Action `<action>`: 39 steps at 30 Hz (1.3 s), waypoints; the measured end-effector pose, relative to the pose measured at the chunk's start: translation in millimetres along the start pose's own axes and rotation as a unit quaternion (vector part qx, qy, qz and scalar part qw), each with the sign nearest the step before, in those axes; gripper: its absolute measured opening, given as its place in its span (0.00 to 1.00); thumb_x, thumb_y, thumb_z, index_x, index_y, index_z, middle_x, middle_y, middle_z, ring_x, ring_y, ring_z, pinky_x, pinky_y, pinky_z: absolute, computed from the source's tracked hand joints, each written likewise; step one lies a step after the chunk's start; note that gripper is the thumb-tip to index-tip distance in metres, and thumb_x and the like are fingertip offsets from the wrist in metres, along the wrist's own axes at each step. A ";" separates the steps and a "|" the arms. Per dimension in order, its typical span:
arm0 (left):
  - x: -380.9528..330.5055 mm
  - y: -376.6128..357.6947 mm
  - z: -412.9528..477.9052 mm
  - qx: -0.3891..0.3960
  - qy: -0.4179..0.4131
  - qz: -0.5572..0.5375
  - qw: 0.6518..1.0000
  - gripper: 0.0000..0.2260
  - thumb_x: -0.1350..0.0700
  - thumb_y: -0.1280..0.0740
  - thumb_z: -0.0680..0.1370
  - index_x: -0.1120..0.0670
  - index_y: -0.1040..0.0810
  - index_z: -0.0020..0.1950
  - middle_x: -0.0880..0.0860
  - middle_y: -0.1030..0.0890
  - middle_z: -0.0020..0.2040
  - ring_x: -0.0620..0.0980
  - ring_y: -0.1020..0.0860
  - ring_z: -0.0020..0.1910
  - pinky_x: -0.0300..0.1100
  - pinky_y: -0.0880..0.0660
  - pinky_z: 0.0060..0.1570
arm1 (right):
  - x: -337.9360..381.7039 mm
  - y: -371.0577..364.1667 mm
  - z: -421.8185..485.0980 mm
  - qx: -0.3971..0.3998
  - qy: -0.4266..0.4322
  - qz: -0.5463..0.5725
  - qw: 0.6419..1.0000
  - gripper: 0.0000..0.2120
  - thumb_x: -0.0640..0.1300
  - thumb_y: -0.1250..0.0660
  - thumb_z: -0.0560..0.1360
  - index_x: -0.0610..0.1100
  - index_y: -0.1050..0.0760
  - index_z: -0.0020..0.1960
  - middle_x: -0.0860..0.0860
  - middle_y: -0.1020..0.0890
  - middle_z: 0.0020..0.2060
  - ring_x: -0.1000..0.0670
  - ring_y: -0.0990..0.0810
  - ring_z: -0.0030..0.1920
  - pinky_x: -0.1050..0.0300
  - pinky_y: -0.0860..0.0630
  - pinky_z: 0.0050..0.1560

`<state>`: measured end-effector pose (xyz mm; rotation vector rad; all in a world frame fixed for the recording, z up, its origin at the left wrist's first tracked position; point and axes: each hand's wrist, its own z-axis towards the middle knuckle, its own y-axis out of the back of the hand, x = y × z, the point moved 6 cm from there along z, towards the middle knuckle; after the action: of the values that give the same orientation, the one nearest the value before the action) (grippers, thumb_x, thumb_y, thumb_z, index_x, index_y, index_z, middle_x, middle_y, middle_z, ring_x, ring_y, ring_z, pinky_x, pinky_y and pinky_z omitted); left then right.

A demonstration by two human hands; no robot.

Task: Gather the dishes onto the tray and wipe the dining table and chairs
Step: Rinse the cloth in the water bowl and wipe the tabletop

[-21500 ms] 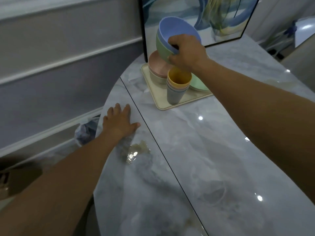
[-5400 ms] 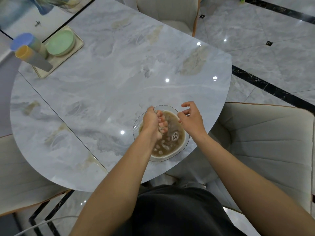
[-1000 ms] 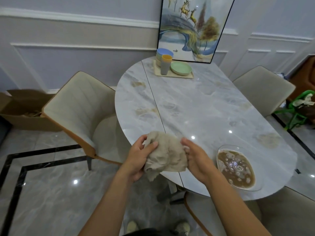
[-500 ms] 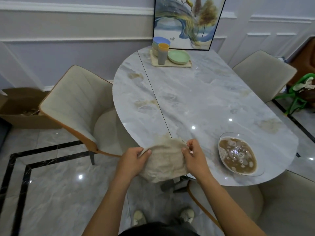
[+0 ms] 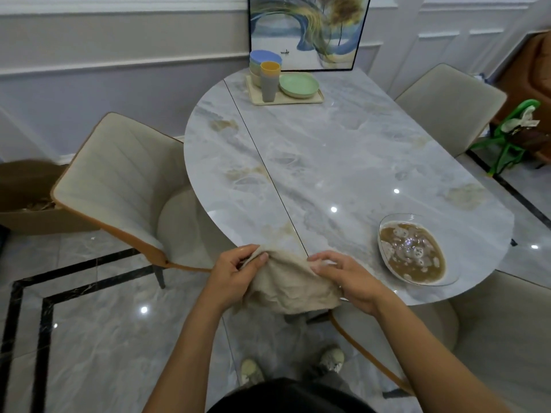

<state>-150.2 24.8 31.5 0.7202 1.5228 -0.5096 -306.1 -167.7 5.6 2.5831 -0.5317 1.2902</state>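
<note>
A beige cloth (image 5: 290, 283) hangs at the near edge of the marble dining table (image 5: 343, 156). My left hand (image 5: 235, 272) pinches its left corner and my right hand (image 5: 350, 278) grips its right side, stretching it between them. At the far end a cream tray (image 5: 310, 99) carries stacked bowls (image 5: 264, 62), stacked cups (image 5: 269, 81) and green plates (image 5: 299, 84). A glass bowl (image 5: 413, 253) of brown water stands on the table to the right of my hands.
Beige chairs stand at the left (image 5: 119, 180), far right (image 5: 450, 105) and near right (image 5: 492, 329). A framed painting (image 5: 307, 31) leans on the wall behind the tray. A cardboard box (image 5: 26, 198) sits on the floor at left; a green stool (image 5: 512, 135) at right.
The cloth, bunched between my hands a second ago, is now spread wider and lower over the table's near edge. The view has tilted down.
</note>
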 end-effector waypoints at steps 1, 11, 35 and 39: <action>-1.0 -0.2 -0.7 -0.001 0.006 -0.011 1.000 0.06 0.60 0.31 0.83 0.54 0.14 0.52 0.51 0.13 0.46 0.43 0.18 0.46 0.37 0.22 0.47 | -6.1 -3.9 -0.3 0.030 -0.019 0.005 0.999 0.23 0.59 0.22 0.70 0.45 0.17 0.58 0.43 0.16 0.51 0.44 0.18 0.51 0.47 0.26 0.51; 15.3 9.2 2.5 -0.077 0.118 -0.333 0.932 0.09 0.59 0.38 0.83 0.55 0.18 0.57 0.51 0.14 0.49 0.45 0.16 0.50 0.38 0.18 0.51 | -30.6 -30.9 -9.6 0.158 -0.088 0.041 0.983 0.31 0.51 0.19 0.69 0.51 0.25 0.69 0.53 0.22 0.44 0.55 0.32 0.36 0.57 0.21 0.41; 35.5 -40.3 116.8 -0.045 0.063 0.078 0.994 0.14 0.70 0.39 0.81 0.55 0.19 0.44 0.40 0.15 0.49 0.34 0.19 0.49 0.31 0.27 0.46 | -0.9 108.0 70.1 -0.299 -0.069 -0.278 0.910 0.17 0.56 0.30 0.77 0.48 0.30 0.59 0.50 0.24 0.44 0.46 0.22 0.44 0.52 0.27 0.42; 43.4 -56.0 142.2 -0.004 0.103 0.092 0.990 0.12 0.67 0.37 0.81 0.54 0.18 0.45 0.40 0.14 0.48 0.38 0.18 0.51 0.40 0.23 0.54 | -20.3 44.5 95.0 -0.203 -0.006 -0.220 0.954 0.25 0.53 0.30 0.77 0.53 0.35 0.70 0.47 0.26 0.51 0.49 0.22 0.42 0.54 0.28 0.39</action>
<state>-88.4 -108.1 -29.8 0.9185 1.6293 -0.2967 -266.2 -235.9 -66.4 2.1963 -0.1765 0.9055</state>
